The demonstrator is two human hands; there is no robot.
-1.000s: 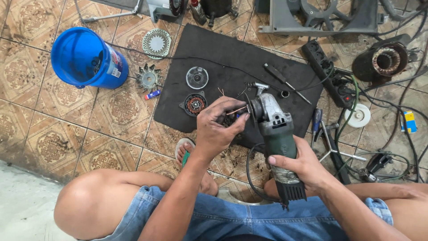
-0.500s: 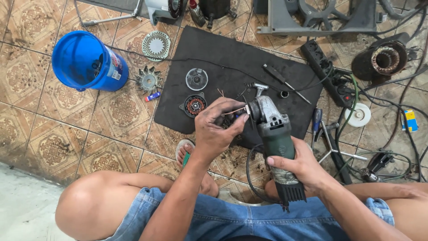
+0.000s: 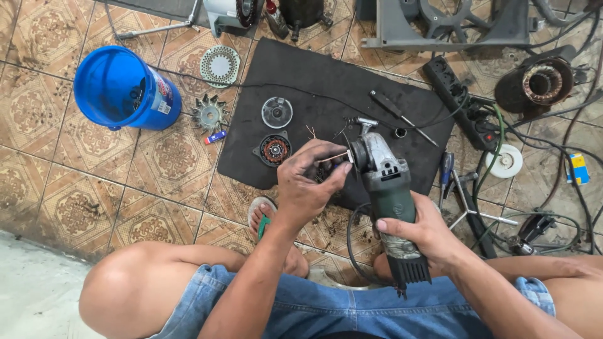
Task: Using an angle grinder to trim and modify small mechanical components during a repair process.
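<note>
Held over the lap, above the near edge of the black mat on the tiled floor: an angle grinder, green body, grey metal gear head. Long axis running from the ribbed tail end near the body up and slightly left to the gear head, away from the person. Spindle face turned left, toward the left hand.

Right hand wrapped round the rear of the grinder body, fingers curled shut on it, thumb across the top; cord looping down from the tail toward the floor.

Left hand just left of the gear head, fingertips pinched on a thin pale rod or pin, lying nearly level, its far end touching or just short of the spindle face; cannot tell which. Rod axis thus roughly crosswise to the grinder's length, pointing straight into the head's side. Left hand the nearer one to the spindle; right hand well back at the handle.

Elsewhere on the mat: a round motor part with copper windings, a clear round cap, a screwdriver. Off the mat, left: a blue bucket, a small grey fan wheel, a white perforated disc. Right: a black power strip, tangled cables, a dark stator.
</note>
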